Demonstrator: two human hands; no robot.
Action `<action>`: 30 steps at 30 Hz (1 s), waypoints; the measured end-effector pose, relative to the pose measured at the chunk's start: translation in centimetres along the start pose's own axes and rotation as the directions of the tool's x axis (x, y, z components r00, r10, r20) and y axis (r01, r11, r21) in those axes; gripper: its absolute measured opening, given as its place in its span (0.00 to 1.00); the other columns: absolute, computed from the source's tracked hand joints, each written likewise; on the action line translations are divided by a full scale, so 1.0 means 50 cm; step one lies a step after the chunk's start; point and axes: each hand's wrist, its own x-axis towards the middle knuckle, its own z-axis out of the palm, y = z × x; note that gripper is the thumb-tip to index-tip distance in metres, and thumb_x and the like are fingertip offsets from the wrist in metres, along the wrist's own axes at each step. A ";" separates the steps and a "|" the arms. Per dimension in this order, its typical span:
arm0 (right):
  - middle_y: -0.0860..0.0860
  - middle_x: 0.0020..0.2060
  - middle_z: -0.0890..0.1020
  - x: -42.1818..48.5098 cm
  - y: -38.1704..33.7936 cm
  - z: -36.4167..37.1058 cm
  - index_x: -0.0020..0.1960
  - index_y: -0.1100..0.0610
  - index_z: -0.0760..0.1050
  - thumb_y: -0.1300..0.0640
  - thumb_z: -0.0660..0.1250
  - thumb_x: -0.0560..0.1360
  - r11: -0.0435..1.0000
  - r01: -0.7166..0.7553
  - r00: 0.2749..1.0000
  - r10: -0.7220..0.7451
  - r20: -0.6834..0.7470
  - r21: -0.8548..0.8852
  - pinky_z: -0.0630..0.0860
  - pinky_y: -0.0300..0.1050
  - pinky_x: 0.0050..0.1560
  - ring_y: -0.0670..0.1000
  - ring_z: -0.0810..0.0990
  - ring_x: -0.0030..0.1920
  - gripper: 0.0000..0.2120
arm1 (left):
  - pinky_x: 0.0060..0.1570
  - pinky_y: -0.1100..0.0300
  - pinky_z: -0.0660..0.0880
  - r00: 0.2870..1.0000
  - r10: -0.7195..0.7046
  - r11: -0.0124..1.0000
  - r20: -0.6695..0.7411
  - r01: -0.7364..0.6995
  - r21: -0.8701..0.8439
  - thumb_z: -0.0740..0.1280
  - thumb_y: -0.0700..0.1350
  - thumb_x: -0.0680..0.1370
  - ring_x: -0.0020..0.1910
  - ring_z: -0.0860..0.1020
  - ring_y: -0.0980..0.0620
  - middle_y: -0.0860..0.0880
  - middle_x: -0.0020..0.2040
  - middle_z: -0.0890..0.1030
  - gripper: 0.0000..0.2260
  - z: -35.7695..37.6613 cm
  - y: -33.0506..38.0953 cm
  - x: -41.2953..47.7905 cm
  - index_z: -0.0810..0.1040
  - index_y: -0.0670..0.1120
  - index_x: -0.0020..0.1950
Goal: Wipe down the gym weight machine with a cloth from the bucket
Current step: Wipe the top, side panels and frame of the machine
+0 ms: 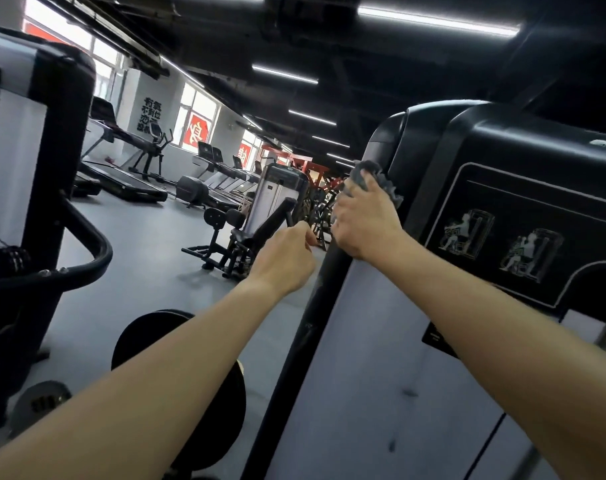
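The black weight machine (502, 161) with a grey side panel and white exercise diagrams fills the right half of the view. My right hand (364, 220) grips a grey cloth (371, 174) and presses it against the machine's black front-left upright, high up near the rounded top. My left hand (287, 258) hovers in the air just left of that upright, fingers curled with nothing in them. No bucket is in view.
Another black and grey machine (35, 168) with a curved bar stands close on the left. Round black pads (156, 334) sit low between the two machines. An adjustable bench machine (239, 237) and rows of treadmills (128, 181) lie further back on the grey floor.
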 end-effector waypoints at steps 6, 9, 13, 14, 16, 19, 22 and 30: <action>0.58 0.70 0.76 -0.037 -0.102 0.046 0.72 0.62 0.74 0.50 0.51 0.84 0.996 0.074 0.997 -0.075 0.035 0.043 0.42 0.67 0.80 0.66 0.58 0.80 0.24 | 0.54 0.47 0.80 0.999 -0.013 1.000 -0.029 0.013 -0.006 0.61 0.37 0.77 0.48 0.81 0.49 0.51 0.49 0.83 0.12 -0.006 -0.027 -0.023 0.78 0.51 0.53; 0.59 0.68 0.77 -0.085 -0.153 0.072 0.71 0.62 0.74 0.51 0.52 0.84 0.978 0.198 0.976 -0.203 0.073 0.072 0.47 0.65 0.80 0.65 0.63 0.77 0.23 | 0.52 0.47 0.80 1.000 0.009 1.000 -0.029 -0.009 -0.007 0.62 0.38 0.77 0.47 0.81 0.49 0.51 0.48 0.83 0.10 -0.012 -0.035 -0.032 0.78 0.52 0.50; 0.55 0.77 0.70 -0.085 -0.097 0.060 0.78 0.57 0.68 0.47 0.51 0.85 0.976 0.183 0.983 -0.182 -0.024 0.116 0.44 0.64 0.80 0.58 0.58 0.81 0.26 | 0.51 0.48 0.80 0.993 0.109 0.993 0.046 -0.110 0.034 0.62 0.38 0.78 0.46 0.81 0.51 0.52 0.46 0.83 0.10 -0.018 -0.036 -0.037 0.78 0.50 0.52; 0.53 0.80 0.66 -0.081 -0.069 0.050 0.80 0.56 0.64 0.46 0.49 0.85 0.984 0.148 0.989 -0.144 -0.038 0.103 0.43 0.64 0.80 0.57 0.55 0.82 0.27 | 0.51 0.48 0.80 0.989 0.135 0.989 0.064 -0.138 0.051 0.61 0.38 0.78 0.46 0.81 0.51 0.53 0.46 0.82 0.10 -0.019 -0.033 -0.036 0.79 0.50 0.53; 0.51 0.82 0.61 -0.082 -0.024 0.043 0.82 0.55 0.60 0.45 0.46 0.85 0.996 0.064 0.994 -0.057 -0.090 0.068 0.40 0.63 0.80 0.55 0.51 0.83 0.28 | 0.51 0.47 0.81 0.984 0.157 0.985 0.086 -0.163 0.063 0.61 0.38 0.79 0.47 0.81 0.51 0.54 0.47 0.82 0.10 -0.015 -0.027 -0.034 0.79 0.50 0.53; 0.51 0.81 0.62 -0.112 -0.019 0.058 0.82 0.55 0.62 0.47 0.47 0.84 0.986 -0.064 0.966 0.100 -0.239 0.154 0.38 0.61 0.81 0.55 0.52 0.83 0.28 | 0.52 0.47 0.80 0.984 0.155 0.984 0.083 -0.161 0.075 0.61 0.39 0.80 0.49 0.81 0.50 0.53 0.49 0.82 0.09 -0.009 -0.013 -0.040 0.78 0.50 0.54; 0.54 0.80 0.65 -0.174 -0.070 0.094 0.80 0.58 0.64 0.49 0.52 0.83 0.970 -0.048 0.948 0.118 -0.294 0.237 0.41 0.62 0.81 0.58 0.54 0.83 0.28 | 0.53 0.47 0.80 0.981 0.164 0.978 0.099 -0.175 0.109 0.61 0.40 0.80 0.49 0.81 0.47 0.51 0.51 0.83 0.09 -0.001 -0.002 -0.058 0.78 0.50 0.55; 0.49 0.82 0.62 -0.201 0.017 0.101 0.82 0.53 0.62 0.48 0.53 0.84 0.917 -0.112 0.885 0.267 -0.382 0.383 0.44 0.61 0.82 0.51 0.48 0.84 0.26 | 0.51 0.47 0.80 0.978 0.180 0.967 0.108 -0.196 0.165 0.61 0.40 0.78 0.50 0.81 0.46 0.51 0.54 0.83 0.11 0.011 0.032 -0.071 0.78 0.50 0.57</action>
